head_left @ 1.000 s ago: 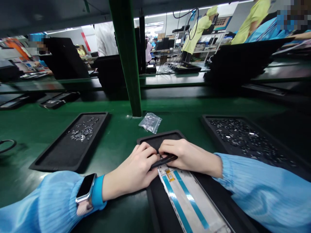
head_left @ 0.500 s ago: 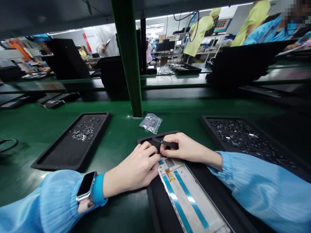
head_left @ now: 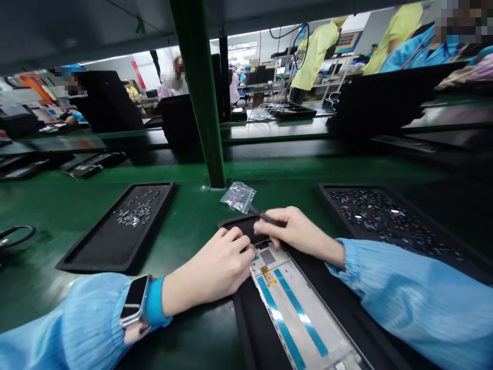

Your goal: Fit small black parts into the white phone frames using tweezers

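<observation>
A silvery phone frame [head_left: 295,308] with blue strips and an orange flex piece lies lengthwise in a black foam tray [head_left: 246,334]. My left hand [head_left: 227,262] has its fingers curled onto the frame's upper left corner, gripping the edge; its fingertips are partly hidden. Just above the frame's top end, my right hand [head_left: 287,226] is closed around a slim black tool [head_left: 269,218], perhaps tweezers, which points up and left. What lies under the right fingertips is too small to make out.
On the left, a black tray [head_left: 103,252] carries many tiny parts; another parts tray [head_left: 327,198] sits on the right. A clear zip bag [head_left: 238,197] lies near the foot of a green post [head_left: 210,128]. Black tray stacks [head_left: 389,100] and co-workers are beyond.
My right hand has lifted slightly off the frame's top end, baring more of it, and the black tool has swung a little. My left hand stays at the corner.
</observation>
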`<state>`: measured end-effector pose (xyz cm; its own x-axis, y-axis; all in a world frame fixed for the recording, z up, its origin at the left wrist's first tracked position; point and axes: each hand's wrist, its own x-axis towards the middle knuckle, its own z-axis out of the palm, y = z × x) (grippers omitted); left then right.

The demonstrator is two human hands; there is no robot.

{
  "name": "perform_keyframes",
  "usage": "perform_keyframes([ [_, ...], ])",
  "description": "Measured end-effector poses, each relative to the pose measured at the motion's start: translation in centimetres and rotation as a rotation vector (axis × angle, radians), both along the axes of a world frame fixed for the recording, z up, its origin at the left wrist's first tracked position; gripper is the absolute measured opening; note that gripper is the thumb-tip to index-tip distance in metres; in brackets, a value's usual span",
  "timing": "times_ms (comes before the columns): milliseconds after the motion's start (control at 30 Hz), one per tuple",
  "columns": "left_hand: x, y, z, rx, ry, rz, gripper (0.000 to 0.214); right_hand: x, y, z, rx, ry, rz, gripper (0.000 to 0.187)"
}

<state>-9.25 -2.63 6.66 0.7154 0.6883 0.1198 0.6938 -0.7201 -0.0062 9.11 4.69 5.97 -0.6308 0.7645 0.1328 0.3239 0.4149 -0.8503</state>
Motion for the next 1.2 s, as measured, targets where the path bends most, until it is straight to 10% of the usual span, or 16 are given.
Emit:
perform_keyframes([
  [167,-0.7,0.6,-1.1,-0.019,-0.302,-0.054,0.021,0.3,-0.5,-0.1,-0.1,0.2,-0.278,0.052],
  [433,-0.4,0.7,-1.6,0.008,-0.508,-0.08,0.018,-0.2,-1.2,-0.1,0.083,0.163,0.046,0.008],
  [933,-0.4,0.6,-1.5,-0.029,-0.52,-0.064,0.019,-0.1,-1.3,-0.1,0.173,0.07,0.015,0.011],
  [1200,-0.4,0.5,-1.6,-0.04,-0.502,-0.047,0.02,-0.6,-1.7,-0.7,0.534,0.086,0.162,0.013],
])
